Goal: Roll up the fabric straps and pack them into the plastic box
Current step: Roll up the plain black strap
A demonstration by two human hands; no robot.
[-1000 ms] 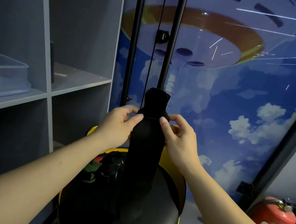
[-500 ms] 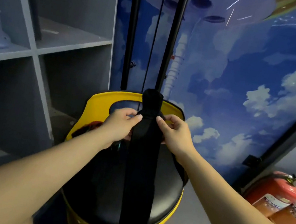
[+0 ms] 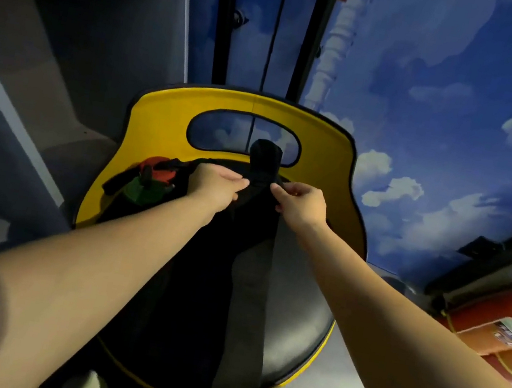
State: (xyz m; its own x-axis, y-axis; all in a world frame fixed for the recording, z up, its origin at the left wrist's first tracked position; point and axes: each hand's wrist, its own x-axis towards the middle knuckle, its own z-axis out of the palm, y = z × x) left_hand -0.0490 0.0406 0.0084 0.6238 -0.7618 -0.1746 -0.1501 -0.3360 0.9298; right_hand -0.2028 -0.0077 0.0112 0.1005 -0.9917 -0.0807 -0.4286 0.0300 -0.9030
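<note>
Both hands, left hand point(image 3: 215, 187) and right hand point(image 3: 301, 205), dropped lower with black strap point(image 3: 252, 260), now down at yellow chair point(image 3: 157, 131) seat level. View tilted down, shelf box out of frame.

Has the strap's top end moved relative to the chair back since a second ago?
Yes. The strap top end has dropped from well above the yellow chair back to level with its cutout.

A long black fabric strap point(image 3: 246, 309) hangs flat and lengthwise between the two hands, its top end folded over into a small rounded hump just beyond the fingertips. The left hand point(image 3: 215, 187) pinches its left edge and the right hand point(image 3: 303, 206) pinches its right edge. Below the hands it runs straight down, untwisted, toward the person.
</note>
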